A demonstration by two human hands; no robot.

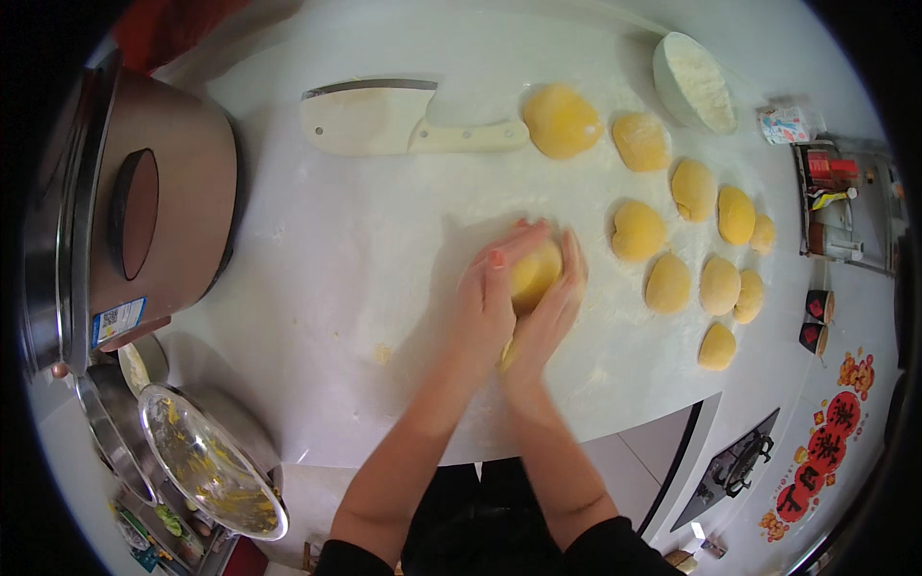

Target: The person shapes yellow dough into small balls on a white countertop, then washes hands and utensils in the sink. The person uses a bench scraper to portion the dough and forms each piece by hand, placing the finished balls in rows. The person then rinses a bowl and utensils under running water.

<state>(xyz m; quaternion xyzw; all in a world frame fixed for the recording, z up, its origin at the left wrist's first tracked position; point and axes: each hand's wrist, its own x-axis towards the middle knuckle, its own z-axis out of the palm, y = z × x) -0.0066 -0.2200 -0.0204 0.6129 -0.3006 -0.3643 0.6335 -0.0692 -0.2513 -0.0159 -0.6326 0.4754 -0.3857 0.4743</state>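
Observation:
Between my two palms sits a ball of yellow dough point(535, 277), low over the white floured worktop point(346, 252). My left hand point(497, 288) cups its left side, with the fingertips reaching over the far edge. Around the right side curves my right hand point(555, 306), its fingers blurred. The underside of the dough is hidden. Several shaped dough pieces lie to the right, the closest being a round one point(639, 230). Farther back rests a larger dough lump point(562, 120), by the handle end of a cleaver point(374, 119) that lies flat.
A large lidded cooker point(169, 187) stands at the left. In front of it, a steel bowl smeared with yellow residue point(209, 461) leans tilted. A bowl of white flour point(695, 83) is at the back right. Beyond the worktop's right edge is a gas hob point(727, 471).

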